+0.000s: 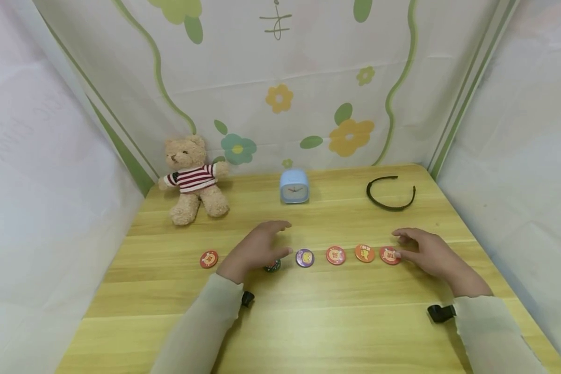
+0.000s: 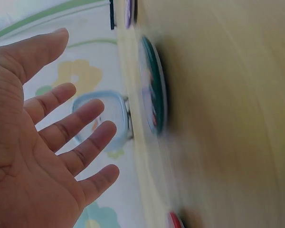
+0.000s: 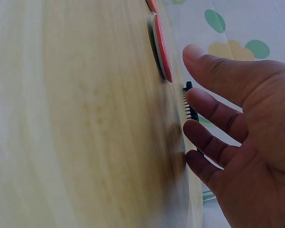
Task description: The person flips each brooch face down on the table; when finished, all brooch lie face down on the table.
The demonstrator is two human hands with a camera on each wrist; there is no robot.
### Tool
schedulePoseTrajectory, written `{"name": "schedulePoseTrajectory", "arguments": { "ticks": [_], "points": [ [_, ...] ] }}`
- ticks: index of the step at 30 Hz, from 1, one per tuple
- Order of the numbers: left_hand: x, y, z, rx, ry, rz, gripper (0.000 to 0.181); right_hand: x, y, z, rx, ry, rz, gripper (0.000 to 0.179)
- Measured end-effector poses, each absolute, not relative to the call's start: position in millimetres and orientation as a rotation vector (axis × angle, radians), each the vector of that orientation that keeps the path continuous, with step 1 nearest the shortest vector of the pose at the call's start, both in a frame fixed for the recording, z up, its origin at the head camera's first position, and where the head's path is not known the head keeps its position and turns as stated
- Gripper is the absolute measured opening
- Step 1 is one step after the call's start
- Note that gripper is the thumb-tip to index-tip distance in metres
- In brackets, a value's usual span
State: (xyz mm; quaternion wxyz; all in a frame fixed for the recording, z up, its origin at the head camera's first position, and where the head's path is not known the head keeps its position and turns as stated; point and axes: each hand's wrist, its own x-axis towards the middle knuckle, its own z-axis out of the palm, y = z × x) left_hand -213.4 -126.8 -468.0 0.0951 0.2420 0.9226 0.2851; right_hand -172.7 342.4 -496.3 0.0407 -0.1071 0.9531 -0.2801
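Note:
Several round printed badges lie in a loose row across the wooden table. My left hand (image 1: 261,245) hovers over the dark green badge (image 1: 272,266) and partly covers it from above; its fingers are spread, with nothing between them. Just right of its thumb is a purple badge (image 1: 304,258). A red badge (image 1: 209,259) sits alone to the left of that hand. At the row's right end, my right hand (image 1: 427,254) is held beside another red badge (image 1: 389,255), its thumb tip overlapping the badge's edge in the head view. The right wrist view shows its fingers (image 3: 213,111) loosely bent, holding nothing.
An orange badge (image 1: 364,253) and a third red one (image 1: 335,255) lie between the hands. Farther back are a teddy bear (image 1: 196,179) in a striped top, a blue clock (image 1: 294,186) and a black headband (image 1: 391,208). A flower-patterned cloth (image 1: 318,67) hangs behind the table (image 1: 308,327).

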Motion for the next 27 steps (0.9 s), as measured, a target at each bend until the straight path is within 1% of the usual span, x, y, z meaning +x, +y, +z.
{"name": "schedulePoseTrajectory", "arguments": {
  "ticks": [5, 11, 21, 27],
  "points": [
    [-214, -110, -468, 0.803, 2.694, 0.867, 0.061, -171, 344, -495, -0.338, 2.916, -0.851, 0.054],
    [-214, -90, -470, 0.867, 2.706, 0.742, 0.064, -169, 345, -495, -0.36, 2.924, -0.827, 0.052],
    [-216, -50, -471, 0.935, 2.693, 0.678, 0.068, -168, 348, -495, -0.321, 2.86, -0.831, 0.073],
    [-216, -30, -472, 0.997, 2.678, 0.67, 0.065, -169, 349, -497, -0.324, 2.84, -0.855, 0.077]
  ]
}}
